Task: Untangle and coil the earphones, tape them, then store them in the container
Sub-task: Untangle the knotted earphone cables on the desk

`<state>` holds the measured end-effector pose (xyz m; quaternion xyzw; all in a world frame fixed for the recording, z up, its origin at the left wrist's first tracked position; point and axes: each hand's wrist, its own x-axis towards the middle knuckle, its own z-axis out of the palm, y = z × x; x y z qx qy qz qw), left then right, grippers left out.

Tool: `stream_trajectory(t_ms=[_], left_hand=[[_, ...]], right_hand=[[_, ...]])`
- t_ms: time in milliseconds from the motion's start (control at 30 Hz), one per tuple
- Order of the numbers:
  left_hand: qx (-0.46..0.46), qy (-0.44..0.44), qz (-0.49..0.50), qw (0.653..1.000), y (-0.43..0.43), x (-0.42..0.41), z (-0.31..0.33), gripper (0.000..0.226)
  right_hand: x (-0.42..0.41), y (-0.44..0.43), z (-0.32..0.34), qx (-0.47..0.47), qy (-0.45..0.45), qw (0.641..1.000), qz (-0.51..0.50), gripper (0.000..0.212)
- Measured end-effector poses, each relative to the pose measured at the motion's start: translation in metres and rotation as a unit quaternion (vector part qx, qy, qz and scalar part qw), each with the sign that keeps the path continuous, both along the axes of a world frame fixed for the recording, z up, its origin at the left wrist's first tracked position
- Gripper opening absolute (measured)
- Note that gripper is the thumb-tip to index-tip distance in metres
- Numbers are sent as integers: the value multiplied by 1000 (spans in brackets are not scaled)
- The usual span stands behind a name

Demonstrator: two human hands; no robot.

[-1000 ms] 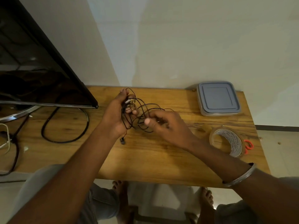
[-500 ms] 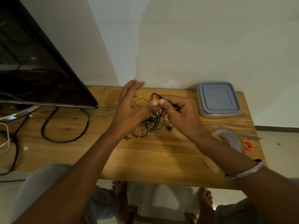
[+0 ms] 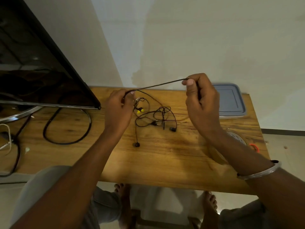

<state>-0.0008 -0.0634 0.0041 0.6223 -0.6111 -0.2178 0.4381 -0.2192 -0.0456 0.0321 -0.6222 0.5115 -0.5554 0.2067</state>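
Observation:
Black earphones (image 3: 158,117) lie in a loose tangle on the wooden table (image 3: 165,156), with two earbuds and yellow tips showing. A stretch of their cord is pulled taut between my hands above the table. My left hand (image 3: 118,111) pinches one end of that stretch, and my right hand (image 3: 199,100) pinches the other, raised higher. The grey lidded container (image 3: 231,100) sits closed at the table's back right, partly behind my right hand. A roll of clear tape (image 3: 236,138) lies at the right edge, mostly hidden by my right forearm.
A black screen (image 3: 41,71) on a metal stand fills the left side, with thick black cables (image 3: 66,129) looped on the table beside it. An orange-handled tool (image 3: 255,147) peeks out by the tape. A wall stands behind the table. Bare feet show below the front edge.
My hands have moved apart and drawn one length of cord tight between them. The right hand has risen and shifted right. The rest of the tangle has dropped onto the table.

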Motion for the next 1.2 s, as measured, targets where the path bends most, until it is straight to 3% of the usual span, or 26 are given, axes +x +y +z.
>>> stream_trajectory(t_ms=[200,367,467,500,567,633,733,800,900,967,1033,1067,1133,1200], left_hand=[[-9,19,40,999,-1,-1,5,24],[-69,25,130,989,0,4,16,26],[1,140,66,988,3,-3,16,50],[14,140,24,990,6,-9,17,57],[-5,82,-72,994,14,-21,18,59],[-30,29,-180,983,20,-30,18,42],[6,-73,-301,951,25,-35,2,17],[5,-144,-287,947,24,-32,-11,13],[-18,-194,-177,965,16,-21,-11,17],[1,-136,-138,981,12,-16,-1,17],[71,39,-136,987,11,-18,9,20],[111,150,-144,972,11,-20,14,20],[169,365,-182,897,11,-22,24,21],[190,492,-214,822,8,-19,30,22]], right_hand=[[0,0,-6,80,-83,993,-17,26],[-2,-1,14,48,-95,994,-25,24],[0,1,19,116,-160,980,26,23],[1,3,19,150,-190,969,44,22],[3,4,21,199,-247,945,76,22],[3,3,23,224,-303,920,107,22],[3,0,25,241,-379,882,143,23],[0,-2,26,241,-410,868,144,23],[-8,-8,26,229,-461,850,116,23],[-14,-11,22,233,-492,832,104,22],[-15,-13,15,252,-507,817,109,23],[-13,-13,10,266,-503,815,110,27],[-7,-11,3,304,-468,822,110,41],[0,-7,-3,343,-399,841,126,54]])
